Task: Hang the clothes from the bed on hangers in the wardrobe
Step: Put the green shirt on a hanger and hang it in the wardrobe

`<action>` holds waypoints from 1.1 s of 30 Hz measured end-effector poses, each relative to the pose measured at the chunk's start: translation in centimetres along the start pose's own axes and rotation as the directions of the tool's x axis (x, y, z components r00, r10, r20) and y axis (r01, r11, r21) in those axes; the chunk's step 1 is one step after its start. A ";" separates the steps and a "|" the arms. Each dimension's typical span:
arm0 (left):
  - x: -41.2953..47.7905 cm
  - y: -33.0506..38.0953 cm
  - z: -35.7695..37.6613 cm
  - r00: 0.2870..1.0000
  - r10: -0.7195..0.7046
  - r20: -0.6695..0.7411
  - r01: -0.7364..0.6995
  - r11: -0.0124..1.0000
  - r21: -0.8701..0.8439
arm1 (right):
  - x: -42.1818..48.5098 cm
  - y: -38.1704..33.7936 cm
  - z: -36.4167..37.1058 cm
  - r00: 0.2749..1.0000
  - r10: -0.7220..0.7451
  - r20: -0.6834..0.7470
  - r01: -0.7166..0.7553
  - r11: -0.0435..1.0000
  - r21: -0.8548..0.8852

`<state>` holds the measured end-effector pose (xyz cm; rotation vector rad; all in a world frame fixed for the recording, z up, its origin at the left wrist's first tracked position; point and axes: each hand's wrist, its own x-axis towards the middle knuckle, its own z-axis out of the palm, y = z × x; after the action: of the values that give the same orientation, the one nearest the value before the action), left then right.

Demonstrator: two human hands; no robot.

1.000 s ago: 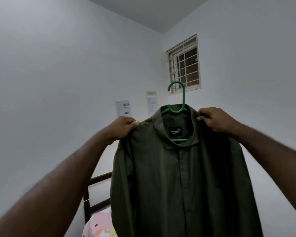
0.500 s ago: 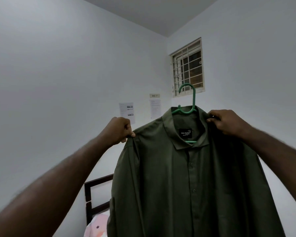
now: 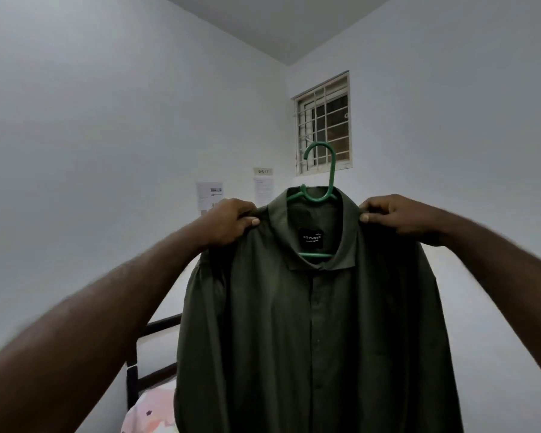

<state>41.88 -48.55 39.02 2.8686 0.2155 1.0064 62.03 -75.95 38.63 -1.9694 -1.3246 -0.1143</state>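
A dark olive green shirt [image 3: 313,339] hangs on a green plastic hanger [image 3: 324,179], held up in front of me. The hanger's hook sticks up above the collar, and its lower bar shows inside the open neck. My left hand [image 3: 228,225] grips the shirt's left shoulder. My right hand [image 3: 397,215] grips the right shoulder beside the collar. The shirt's front faces me, buttoned, with a black label inside the collar. The wardrobe is out of sight.
A dark bed headboard [image 3: 150,354] and a patterned pillow [image 3: 152,410] show at the lower left behind the shirt. White walls meet in a corner ahead, with a barred window [image 3: 324,126] high up and papers [image 3: 210,195] stuck to the wall.
My left hand slid inward along the shoulder toward the collar. The shirt and hanger shifted slightly left in view and stay held up.
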 end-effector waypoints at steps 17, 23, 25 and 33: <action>1.1 2.5 5.0 0.979 -0.185 0.085 0.203 0.842 -0.500 | 0.9 3.4 2.6 0.978 -0.054 -0.202 -0.012 0.950 -0.313; 2.7 5.3 6.8 0.942 -0.217 -0.258 0.176 0.969 -0.172 | 1.1 2.9 2.4 0.969 -0.106 -0.225 0.026 0.942 -0.334; 2.8 5.7 7.2 0.916 -0.177 -0.359 0.148 0.983 -0.105 | 1.0 2.9 2.2 0.964 -0.117 -0.239 0.033 0.944 -0.329; 2.7 6.2 6.6 0.872 -0.220 -0.437 0.169 0.974 -0.153 | 1.2 2.2 2.6 0.982 -0.094 -0.162 0.017 0.905 -0.424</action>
<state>48.78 -54.47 36.39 2.4107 0.4561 1.5718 63.59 -73.86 36.11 -2.2115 -1.3164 -0.6411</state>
